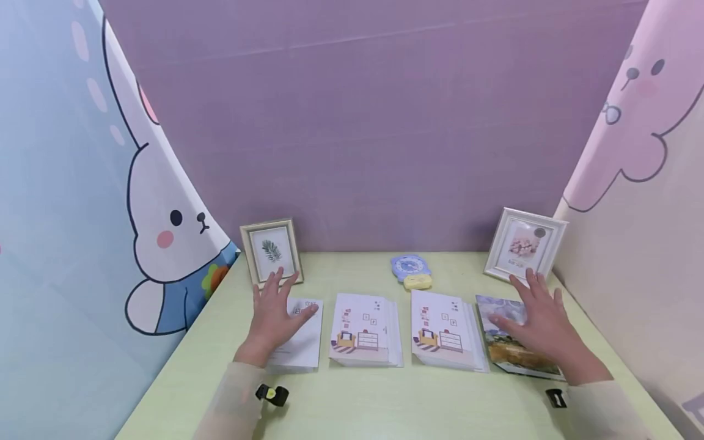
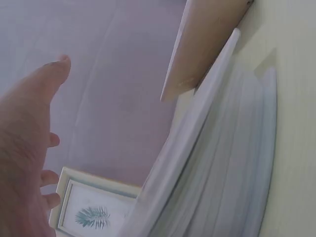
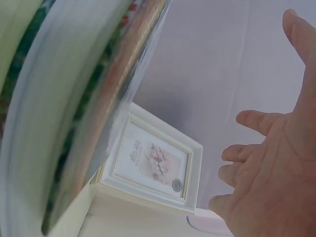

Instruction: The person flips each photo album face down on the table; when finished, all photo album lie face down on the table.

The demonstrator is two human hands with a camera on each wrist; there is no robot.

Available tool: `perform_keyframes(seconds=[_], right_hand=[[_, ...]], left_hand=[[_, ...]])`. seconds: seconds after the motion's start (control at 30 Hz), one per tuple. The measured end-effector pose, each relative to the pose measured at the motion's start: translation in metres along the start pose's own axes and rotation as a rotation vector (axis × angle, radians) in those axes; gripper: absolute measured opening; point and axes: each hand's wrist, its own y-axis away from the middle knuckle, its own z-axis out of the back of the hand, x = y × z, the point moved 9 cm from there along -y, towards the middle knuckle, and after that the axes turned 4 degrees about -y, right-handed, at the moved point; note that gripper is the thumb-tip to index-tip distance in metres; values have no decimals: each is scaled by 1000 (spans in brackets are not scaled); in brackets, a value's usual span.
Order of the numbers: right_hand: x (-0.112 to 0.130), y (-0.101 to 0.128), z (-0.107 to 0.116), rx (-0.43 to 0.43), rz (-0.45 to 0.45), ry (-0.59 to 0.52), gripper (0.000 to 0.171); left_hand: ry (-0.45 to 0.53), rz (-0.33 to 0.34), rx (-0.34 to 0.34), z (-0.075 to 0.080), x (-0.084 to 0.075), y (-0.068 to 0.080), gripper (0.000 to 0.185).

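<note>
My left hand [image 1: 273,319] is spread over a white-covered book [image 1: 305,343] at the left end of a row, gripping nothing. In the left wrist view, the thumb of this hand [image 2: 22,143] stands apart from the book's fanned white pages [image 2: 222,163]. At the row's right end, my right hand [image 1: 541,325] hovers with fingers spread over a book with a painted landscape cover [image 1: 508,354]. The right wrist view shows that palm [image 3: 279,168] bare, with the thick book's page edges [image 3: 59,108] across from it. Both hands partly cover the books beneath them in the head view.
Between the hands lie two matching books with room drawings, one left [image 1: 360,327] and one right [image 1: 442,327]. Behind them is a blue-and-yellow clock-like object [image 1: 410,269]. A leaf-picture frame [image 1: 252,244] stands back left, a flower-picture frame [image 1: 497,250] back right. Curtains surround the table [image 1: 396,403].
</note>
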Motion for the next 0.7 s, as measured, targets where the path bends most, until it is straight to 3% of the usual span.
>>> perform_keyframes(seconds=[0.17,0.5,0.7], right_hand=[[-2,9,7,-17,-14,2,100],[-4,29,12,-31,15,2,102],[-6,41,13,-30,1,-24,101]], left_hand=[[45,-14,-23,-3,-12,0,93],[353,-55,-127,-4,-31,4,75],[459,-65,-90,-10,-50,4,73]])
